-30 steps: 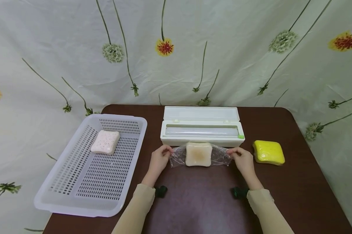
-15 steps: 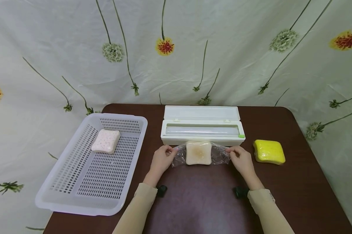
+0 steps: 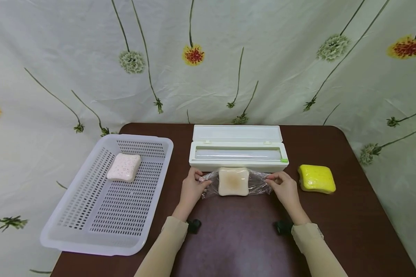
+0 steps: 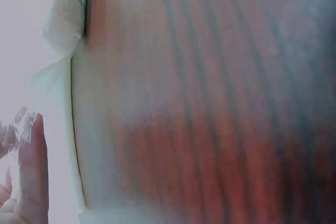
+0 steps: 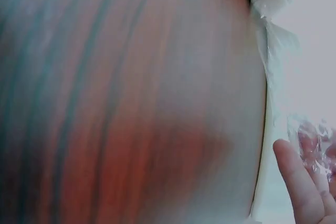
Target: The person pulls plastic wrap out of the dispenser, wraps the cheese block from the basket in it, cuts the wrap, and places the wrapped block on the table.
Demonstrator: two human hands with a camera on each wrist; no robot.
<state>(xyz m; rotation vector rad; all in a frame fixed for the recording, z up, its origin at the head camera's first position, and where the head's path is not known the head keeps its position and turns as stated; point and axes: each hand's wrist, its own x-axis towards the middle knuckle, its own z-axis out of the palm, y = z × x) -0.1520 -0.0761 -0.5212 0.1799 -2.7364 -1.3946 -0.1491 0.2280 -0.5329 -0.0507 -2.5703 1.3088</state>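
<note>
A bread slice (image 3: 233, 182), pale with a browned middle, lies wrapped in clear plastic wrap (image 3: 258, 182) in the head view. Film sticks out loosely on both sides of it. My left hand (image 3: 190, 189) pinches the left end of the film between thumb and fingers. At the opposite end, my right hand (image 3: 286, 190) pinches the film with thumb and fingertips. Crinkled film (image 4: 22, 125) shows at the fingers (image 4: 33, 166) in the left wrist view. The right wrist view has film (image 5: 318, 132) bunched by the fingers (image 5: 299, 182).
Right behind the bread stands a white plastic wrap dispenser (image 3: 238, 167), lid up, with a green slider (image 3: 283, 160). A yellow wrapped slice (image 3: 317, 179) lies right. At left, a white perforated basket (image 3: 143, 244) holds a speckled slice (image 3: 124, 167). The brown table (image 3: 235, 238) meets a flowered cloth.
My left hand has shifted its hold on the film's left end, its thumb now farther apart from the fingers. The right hand and the bread stay nearly in place.
</note>
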